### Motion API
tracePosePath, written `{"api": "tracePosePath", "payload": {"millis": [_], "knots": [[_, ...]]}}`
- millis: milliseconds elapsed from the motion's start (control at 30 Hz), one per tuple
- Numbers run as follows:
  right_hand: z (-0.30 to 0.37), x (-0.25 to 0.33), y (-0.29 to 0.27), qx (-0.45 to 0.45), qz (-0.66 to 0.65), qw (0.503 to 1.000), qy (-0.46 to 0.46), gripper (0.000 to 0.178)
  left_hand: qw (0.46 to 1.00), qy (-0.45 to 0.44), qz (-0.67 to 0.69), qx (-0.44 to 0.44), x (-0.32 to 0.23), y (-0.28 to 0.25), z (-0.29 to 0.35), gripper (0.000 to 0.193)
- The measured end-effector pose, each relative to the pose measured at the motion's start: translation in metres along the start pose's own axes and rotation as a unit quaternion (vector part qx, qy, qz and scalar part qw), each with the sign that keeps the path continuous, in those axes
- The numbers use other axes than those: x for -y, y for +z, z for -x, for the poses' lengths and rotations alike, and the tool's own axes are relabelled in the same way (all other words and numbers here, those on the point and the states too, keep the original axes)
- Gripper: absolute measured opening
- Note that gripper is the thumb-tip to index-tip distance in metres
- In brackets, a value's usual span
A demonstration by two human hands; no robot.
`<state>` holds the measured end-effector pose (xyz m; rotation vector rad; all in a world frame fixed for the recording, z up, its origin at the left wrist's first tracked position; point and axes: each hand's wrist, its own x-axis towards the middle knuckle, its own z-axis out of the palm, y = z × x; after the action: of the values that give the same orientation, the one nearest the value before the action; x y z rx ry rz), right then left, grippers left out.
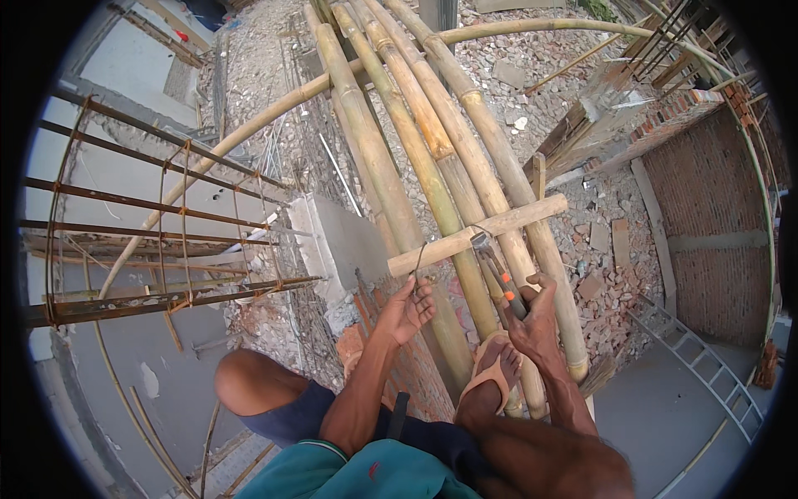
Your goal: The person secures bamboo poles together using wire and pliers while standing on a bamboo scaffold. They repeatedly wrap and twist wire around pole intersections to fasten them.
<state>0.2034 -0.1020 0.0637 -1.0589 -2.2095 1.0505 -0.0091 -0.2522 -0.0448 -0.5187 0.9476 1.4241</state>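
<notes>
A short wooden crosspiece lies across several long bamboo poles. A thin dark tie wire hangs off its left part, and the fingertips of my left hand are closed at the wire's lower end. My right hand grips pincers by their grey and orange handles. Their dark metal head points at the crosspiece, close to its near edge, over the poles. My sandalled foot rests on the bamboo, just left of my right hand.
A rusty rebar cage juts in from the left beside a grey concrete block. Brick rubble lies below on the right, near a metal ladder. A curved bamboo pole crosses under the long poles.
</notes>
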Motion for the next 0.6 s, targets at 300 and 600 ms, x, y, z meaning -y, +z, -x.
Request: {"api": "tracePosePath", "payload": {"millis": [300,600], "knots": [[0.0,0.013,0.013,0.273,0.212,0.938,0.032,0.037,0.989,0.124,0.074,0.02,0.035,0.011,0.001,0.029],[-0.051,0.06,0.038,0.344,0.367,0.86,-0.088,0.047,0.972,0.207,-0.09,-0.072,0.028,0.037,0.019,0.029]]}}
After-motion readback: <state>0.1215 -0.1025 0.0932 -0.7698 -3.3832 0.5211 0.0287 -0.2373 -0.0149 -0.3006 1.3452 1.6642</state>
